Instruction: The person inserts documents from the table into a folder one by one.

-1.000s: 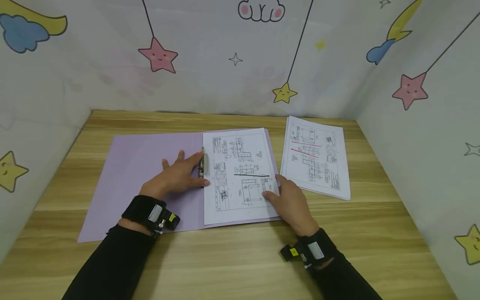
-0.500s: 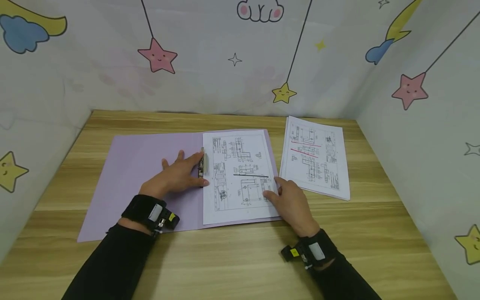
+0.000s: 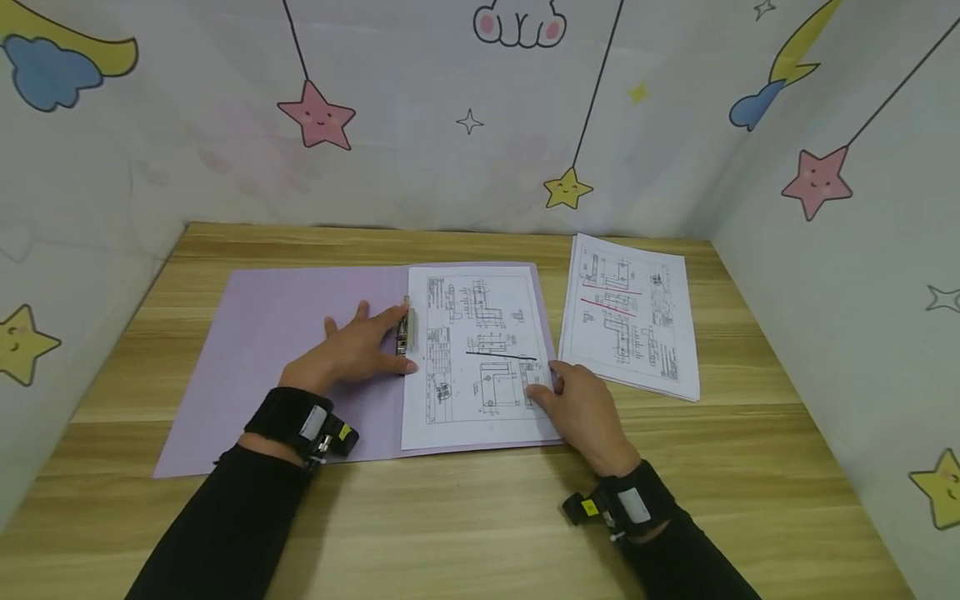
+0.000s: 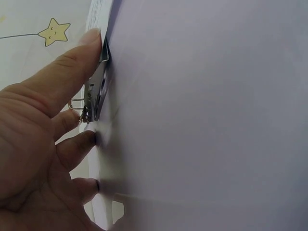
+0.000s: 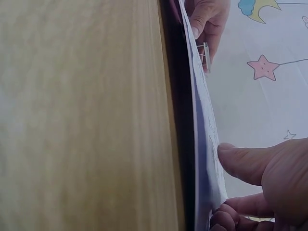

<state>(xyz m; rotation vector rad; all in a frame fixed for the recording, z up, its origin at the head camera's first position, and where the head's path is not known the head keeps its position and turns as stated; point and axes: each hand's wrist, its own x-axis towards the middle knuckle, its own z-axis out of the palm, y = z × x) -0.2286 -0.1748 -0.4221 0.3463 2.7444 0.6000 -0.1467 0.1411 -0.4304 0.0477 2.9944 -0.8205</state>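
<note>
White walls with cartoon drawings stand on three sides, left, far and right, around one wood-grain table. In the middle of the table lies one lilac folder, unfolded flat; its bare cover is to the left and its other leaf, to the right, carries sheets, so the whole inner face can be reached from the near side.

There are two piles of printed technical drawings; how many sheets each holds cannot be told. The first pile lies on the folder's right leaf, with its left edge along the fold. The second pile lies apart on the table, to the far right and slightly askew, probably put there to leave the folder free.

Two black sleeves reach in from the near edge. The left hand has its fingers spread at the fold, thumb resting on the first pile's left edge, probably to steady that side. The right hand pinches the pile's right edge, thumb on top and fingers curled below, seemingly to control the sheets from that side.

Two black wristbands show, one per arm. One metal clip sits at the fold between the left thumb and forefinger; whether it grips the sheets is unclear. Thinnest are the drawn strokes: one black line on the first pile, two red lines on the second.
</note>
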